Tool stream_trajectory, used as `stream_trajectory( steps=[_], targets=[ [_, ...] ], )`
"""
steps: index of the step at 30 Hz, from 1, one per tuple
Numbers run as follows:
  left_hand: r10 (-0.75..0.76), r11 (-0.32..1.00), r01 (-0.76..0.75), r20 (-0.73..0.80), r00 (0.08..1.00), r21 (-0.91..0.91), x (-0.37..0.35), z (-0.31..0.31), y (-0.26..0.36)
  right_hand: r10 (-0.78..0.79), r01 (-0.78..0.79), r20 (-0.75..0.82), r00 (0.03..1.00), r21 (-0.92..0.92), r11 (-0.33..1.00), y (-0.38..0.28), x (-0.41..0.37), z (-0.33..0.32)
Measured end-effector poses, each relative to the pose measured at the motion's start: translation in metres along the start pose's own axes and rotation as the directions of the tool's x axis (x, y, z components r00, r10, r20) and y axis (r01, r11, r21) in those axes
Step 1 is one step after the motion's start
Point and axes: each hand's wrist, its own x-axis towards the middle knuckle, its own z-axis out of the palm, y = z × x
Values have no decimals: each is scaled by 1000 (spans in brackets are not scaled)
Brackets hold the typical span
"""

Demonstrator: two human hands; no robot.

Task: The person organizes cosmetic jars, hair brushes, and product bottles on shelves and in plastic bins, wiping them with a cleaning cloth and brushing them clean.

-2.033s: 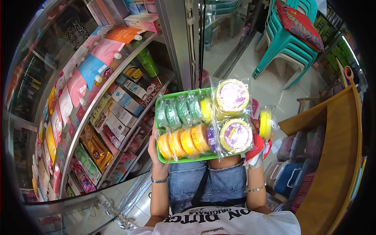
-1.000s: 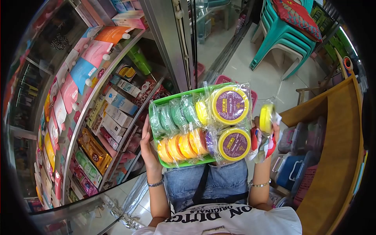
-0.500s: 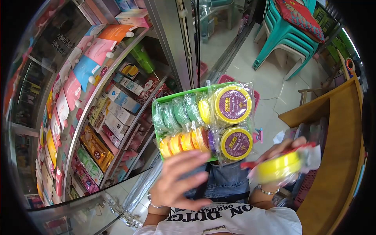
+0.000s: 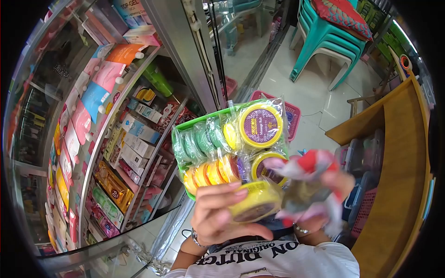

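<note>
My left hand (image 4: 211, 215) grips a yellow tub (image 4: 255, 201) in clear wrap, fingers over its side and thumb below. Close beside it, my right hand (image 4: 342, 185) holds a crumpled red, white and grey cloth (image 4: 306, 197), smeared by motion. Beyond both hands is a green basket (image 4: 197, 118) packed with wrapped tubs. Green tubs (image 4: 199, 139) and orange-yellow tubs (image 4: 211, 173) stand on edge in rows. At its right lies a purple-lidded Massage Rub tub (image 4: 261, 125); a second such tub (image 4: 266, 167) is partly covered by the cloth.
A glass display case (image 4: 99, 153) with packets and boxes curves along the left. Stacked teal chairs (image 4: 320, 39) stand on the tiled floor at the back. A pink basket (image 4: 294, 123) sits behind the green one. At right is a wooden counter (image 4: 394, 185) with plastic bins under it.
The yellow tub has passed from my right hand into my left, which was open before. My right hand keeps the cloth, now more spread out. The view has shifted slightly.
</note>
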Motion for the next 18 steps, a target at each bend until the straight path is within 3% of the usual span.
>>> stream_trajectory(
  steps=[1, 2, 3, 4, 6, 9, 10, 13, 14, 16, 17, 18],
  targets=[
    [-85, 996, 85, 25, 996, -38, -2, -4, 0, -191, 293, 309, 932, -329, 898, -9, 19, 9],
    [-167, 983, 171, 56, 984, -73, -2, -5, 1, -225, 604, 624, 749, -503, 618, -17, 38, 20],
    [-163, 983, 168, 65, 984, -78, -1, -2, 2, -228, 603, 617, 753, -509, 614, -15, 38, 29],
    [-273, 944, 242, -121, 954, -224, 0, 3, 3, -215, 620, 627, 749, -548, 562, -14, 37, 37],
    [-526, 802, 282, -400, 750, -527, 4, 13, 5, -209, 632, 625, 753, -595, 497, -10, 33, 42],
    [-526, 787, 273, -371, 765, -553, 1, 17, 10, -600, 785, 507, 619, -371, 496, 10, 22, 36],
    [-524, 783, 266, -365, 770, -563, 2, 18, 11, -604, 784, 500, 620, -381, 490, 10, 22, 30],
    [-551, 756, 265, -364, 751, -598, 12, 21, 11, -592, 700, 426, 685, -156, 697, 6, 23, 8],
    [-561, 744, 251, -374, 739, -619, 15, 23, 10, -595, 703, 420, 685, -168, 691, 11, 29, 1],
    [-494, 760, 176, -382, 781, -625, 14, 27, 6, -536, 511, 82, 840, 211, 833, 20, 40, -14],
    [-428, 776, 104, -398, 812, -622, 11, 28, 4, -538, 518, 72, 840, 195, 833, 17, 37, -14],
    [-360, 784, 34, -410, 838, -619, 9, 30, 2, -404, 384, 164, 900, 141, 913, 13, 36, -7]
  ],
)
